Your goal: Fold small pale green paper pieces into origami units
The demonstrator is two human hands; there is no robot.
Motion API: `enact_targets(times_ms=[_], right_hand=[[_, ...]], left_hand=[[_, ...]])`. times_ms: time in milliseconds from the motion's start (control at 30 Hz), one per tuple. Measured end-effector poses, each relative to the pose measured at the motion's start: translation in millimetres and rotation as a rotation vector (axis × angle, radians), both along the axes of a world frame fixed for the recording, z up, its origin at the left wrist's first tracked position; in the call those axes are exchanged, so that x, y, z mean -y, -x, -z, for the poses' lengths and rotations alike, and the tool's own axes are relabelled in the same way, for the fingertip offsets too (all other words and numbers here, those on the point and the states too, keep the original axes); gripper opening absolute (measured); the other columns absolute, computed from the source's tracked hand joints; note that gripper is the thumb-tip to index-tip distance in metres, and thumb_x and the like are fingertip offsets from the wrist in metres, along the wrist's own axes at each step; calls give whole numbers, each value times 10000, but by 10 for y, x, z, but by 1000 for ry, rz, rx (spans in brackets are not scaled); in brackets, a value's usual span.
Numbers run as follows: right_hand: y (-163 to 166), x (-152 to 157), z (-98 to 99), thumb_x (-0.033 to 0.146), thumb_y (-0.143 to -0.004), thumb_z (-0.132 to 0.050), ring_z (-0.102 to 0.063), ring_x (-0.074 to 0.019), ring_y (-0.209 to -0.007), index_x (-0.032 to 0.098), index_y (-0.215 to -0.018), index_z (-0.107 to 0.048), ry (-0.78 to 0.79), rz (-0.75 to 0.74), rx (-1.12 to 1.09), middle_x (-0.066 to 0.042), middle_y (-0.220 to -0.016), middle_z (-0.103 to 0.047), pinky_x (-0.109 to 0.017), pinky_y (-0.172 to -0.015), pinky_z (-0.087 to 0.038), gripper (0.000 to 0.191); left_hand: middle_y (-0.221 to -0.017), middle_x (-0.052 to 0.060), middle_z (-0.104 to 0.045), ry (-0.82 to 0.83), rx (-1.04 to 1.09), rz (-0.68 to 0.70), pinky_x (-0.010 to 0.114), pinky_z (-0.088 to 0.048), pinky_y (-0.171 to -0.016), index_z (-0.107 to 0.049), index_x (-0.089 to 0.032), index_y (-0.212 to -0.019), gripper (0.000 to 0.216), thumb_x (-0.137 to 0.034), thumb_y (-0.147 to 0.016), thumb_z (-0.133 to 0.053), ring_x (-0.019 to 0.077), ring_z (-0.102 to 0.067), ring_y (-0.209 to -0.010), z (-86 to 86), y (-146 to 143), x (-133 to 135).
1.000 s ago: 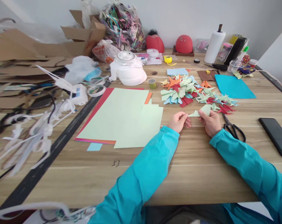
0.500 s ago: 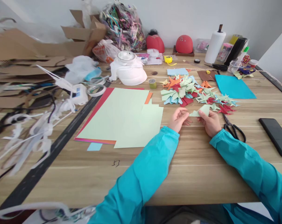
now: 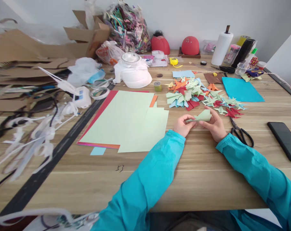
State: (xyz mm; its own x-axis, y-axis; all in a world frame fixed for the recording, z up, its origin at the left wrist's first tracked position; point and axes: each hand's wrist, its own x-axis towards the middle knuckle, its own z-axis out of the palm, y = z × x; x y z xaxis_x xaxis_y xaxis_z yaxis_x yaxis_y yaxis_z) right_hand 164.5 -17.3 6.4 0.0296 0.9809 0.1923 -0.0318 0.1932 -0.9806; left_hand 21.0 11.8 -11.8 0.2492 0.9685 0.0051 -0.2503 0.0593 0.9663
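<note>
A small folded piece of pale green paper [image 3: 203, 115] is held between my two hands, just above the wooden table. My left hand [image 3: 183, 125] pinches its narrow left end between thumb and fingers. Around its wider right part, the thumb and fingers of my right hand [image 3: 216, 125] are closed, the thumb low and the index finger along the top edge. Right behind the hands lies a heap of folded paper pieces [image 3: 191, 89] in green, red, orange and blue. Black-handled scissors [image 3: 242, 133] rest beside my right wrist.
Left of my hands lie large pale green sheets [image 3: 121, 118] over red and orange ones. A phone [image 3: 285, 139] is at the right, and a turquoise sheet [image 3: 243, 89] lies behind. Cables, a white router [image 3: 81, 97] and cardboard [image 3: 39, 48] crowd the left side.
My left hand has closed on the paper's narrow end, where before it was just beside it. The paper has tilted and shifted slightly left, and my right fingers have moved along its top.
</note>
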Motion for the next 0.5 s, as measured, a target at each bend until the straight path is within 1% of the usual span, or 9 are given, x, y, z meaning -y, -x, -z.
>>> enact_targets(times_ms=[67, 100, 200, 267, 400, 433, 500], right_hand=[[2, -5, 7, 319, -584, -743, -570, -185, -847, 292, -1209, -408, -63, 17, 18, -29, -985, -574, -307, -697, -493, 709], [0, -8, 16, 321, -583, -744, -564, -193, -879, 296, -1209, -399, -85, 26, 43, -37, -1022, -561, -322, -733, -491, 715], [-10, -17, 50, 345, -597, -730, -548, -199, -906, 274, -1094, -471, -135, 68, 120, -51, -1085, -525, -344, -777, -483, 565], [-15, -16, 63, 354, -611, -718, -548, -193, -893, 271, -1064, -477, -154, 91, 132, -51, -1092, -511, -343, -770, -483, 520], [-3, 9, 42, 344, -607, -722, -553, -191, -889, 310, -1201, -378, -147, 110, 122, -62, -1121, -483, -320, -712, -495, 687], [4, 16, 34, 342, -604, -724, -554, -190, -891, 312, -1203, -380, -149, 108, 115, -62, -1125, -480, -310, -696, -497, 691], [15, 26, 26, 337, -604, -726, -556, -185, -884, 302, -1150, -431, -149, 92, 88, -50, -1087, -502, -294, -667, -498, 621]], left_hand=[[-610, -3, -607, 32, -6, -11, 240, -503, -567, -593, -131, -731, 281, -268, -534, -739, 114, -592, -566, 6, 4, -2], [-615, 2, -614, 43, -9, -11, 242, -505, -570, -602, -129, -746, 289, -260, -530, -741, 121, -599, -581, 11, 6, -3], [-697, 26, -646, 51, -23, -8, 247, -509, -569, -627, -126, -791, 310, -227, -521, -741, 133, -610, -611, 36, 9, -6], [-772, 42, -658, 32, -47, -14, 249, -508, -567, -644, -130, -806, 302, -222, -531, -730, 132, -607, -621, 54, 11, -10], [-867, 54, -649, -36, -70, -42, 251, -504, -575, -665, -134, -765, 245, -222, -542, -716, 132, -595, -661, 40, 13, -10], [-871, 52, -643, -37, -57, -45, 253, -503, -576, -666, -134, -746, 229, -217, -538, -714, 134, -593, -668, 23, 15, -6], [-848, 43, -632, -23, -23, -44, 257, -501, -574, -663, -133, -711, 199, -209, -533, -710, 131, -585, -659, -21, 19, 3]])
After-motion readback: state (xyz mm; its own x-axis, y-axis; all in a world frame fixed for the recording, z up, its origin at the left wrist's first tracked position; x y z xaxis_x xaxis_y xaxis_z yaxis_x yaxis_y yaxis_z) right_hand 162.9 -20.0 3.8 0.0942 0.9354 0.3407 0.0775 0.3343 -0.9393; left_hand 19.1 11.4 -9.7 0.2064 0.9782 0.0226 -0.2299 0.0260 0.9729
